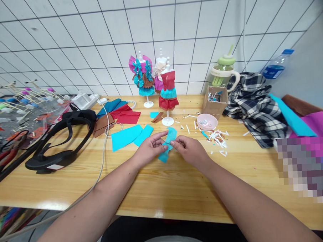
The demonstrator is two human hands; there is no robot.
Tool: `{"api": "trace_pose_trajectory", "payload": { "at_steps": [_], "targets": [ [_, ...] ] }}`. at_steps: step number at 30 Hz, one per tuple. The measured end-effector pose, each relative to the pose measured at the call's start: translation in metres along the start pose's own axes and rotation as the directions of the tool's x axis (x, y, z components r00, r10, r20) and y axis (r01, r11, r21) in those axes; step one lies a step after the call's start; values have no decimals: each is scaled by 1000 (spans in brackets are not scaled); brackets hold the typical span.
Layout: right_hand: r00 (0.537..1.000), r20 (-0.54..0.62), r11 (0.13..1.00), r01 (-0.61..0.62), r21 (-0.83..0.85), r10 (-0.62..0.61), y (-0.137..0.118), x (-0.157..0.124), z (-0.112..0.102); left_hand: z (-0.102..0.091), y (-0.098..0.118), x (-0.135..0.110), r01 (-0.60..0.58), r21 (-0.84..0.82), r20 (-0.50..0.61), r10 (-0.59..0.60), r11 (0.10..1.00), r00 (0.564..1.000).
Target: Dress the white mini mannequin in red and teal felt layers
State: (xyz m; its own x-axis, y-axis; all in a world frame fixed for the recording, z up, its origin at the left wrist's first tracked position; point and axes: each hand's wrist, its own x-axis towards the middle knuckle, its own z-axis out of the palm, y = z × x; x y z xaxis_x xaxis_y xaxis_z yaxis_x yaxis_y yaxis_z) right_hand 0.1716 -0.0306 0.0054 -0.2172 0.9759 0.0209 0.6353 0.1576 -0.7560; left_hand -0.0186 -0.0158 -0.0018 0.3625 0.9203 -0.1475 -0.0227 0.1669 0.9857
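Between my two hands is a narrow strip of turquoise crepe paper (171,134), held above the table with its lower end hanging down. My left hand (151,147) pinches it from the left, thumb across its middle and index finger stretched behind the upper part. From the right, my right hand (188,148) grips the strip's edge between thumb and fingertips. Just beyond stands a small white dress form in a red and turquoise paper dress (167,90). Flat turquoise paper pieces (126,137) lie left of my left hand.
Two more dressed forms (143,77) stand by the tiled wall. A pink bowl (207,122), white paper scraps (218,138), a cardboard box (214,101) and a lidded cup (223,72) are at right. A black headset (63,139) and a white cable (103,152) lie left.
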Motion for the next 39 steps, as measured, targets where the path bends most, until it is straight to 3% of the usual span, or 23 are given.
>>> {"api": "trace_pose_trajectory", "payload": {
  "at_steps": [8, 39],
  "targets": [
    [1000, -21, 998, 12, 54, -11, -1, -2, -1, 0, 1, -1, -37, -5, 1, 37, 999, 999],
    [999, -39, 1000, 8, 2, -8, -2, -2, -2, -3, -1, 0, -23, 19, 40, 23, 1000, 999]
  ]
}}
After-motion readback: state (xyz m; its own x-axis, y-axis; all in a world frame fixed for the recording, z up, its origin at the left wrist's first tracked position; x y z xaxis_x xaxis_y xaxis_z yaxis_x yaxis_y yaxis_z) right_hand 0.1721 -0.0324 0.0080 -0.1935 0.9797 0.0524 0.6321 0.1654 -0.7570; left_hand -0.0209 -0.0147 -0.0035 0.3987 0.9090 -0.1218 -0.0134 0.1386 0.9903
